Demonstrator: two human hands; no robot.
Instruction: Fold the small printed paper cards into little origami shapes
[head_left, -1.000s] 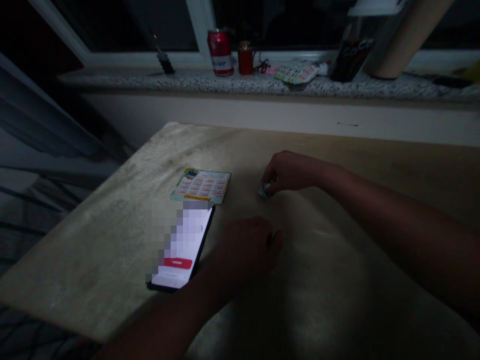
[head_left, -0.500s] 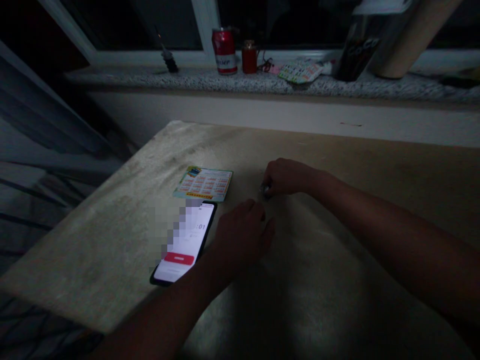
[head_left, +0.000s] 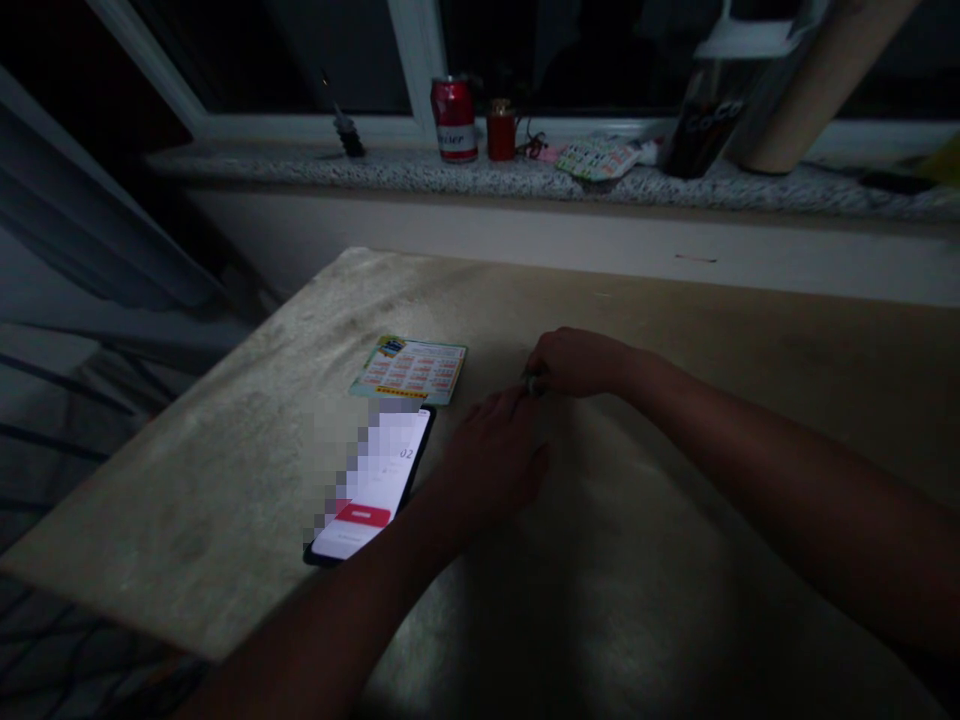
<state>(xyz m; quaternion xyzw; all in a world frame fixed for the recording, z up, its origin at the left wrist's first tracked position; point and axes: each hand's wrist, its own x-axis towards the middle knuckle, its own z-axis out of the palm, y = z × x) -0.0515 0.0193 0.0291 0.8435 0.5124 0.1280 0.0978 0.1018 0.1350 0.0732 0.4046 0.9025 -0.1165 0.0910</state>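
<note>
1. fingers of your right hand pinch a small, pale-grey object over the mottled beige tabletop.
2. your left hand lies palm down, fingers extended, gripping nothing visible; i cannot tell whether they touch the object.
3. a loose pinch could let it slip.
4. swinging your left forearm outward could nudge the black-edged, rectangular smartphone.

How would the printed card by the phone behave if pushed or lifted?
The card looks thin, so it is probably light and slightly bendy. Lying flat on the table, it would likely slide, not tip.
</note>
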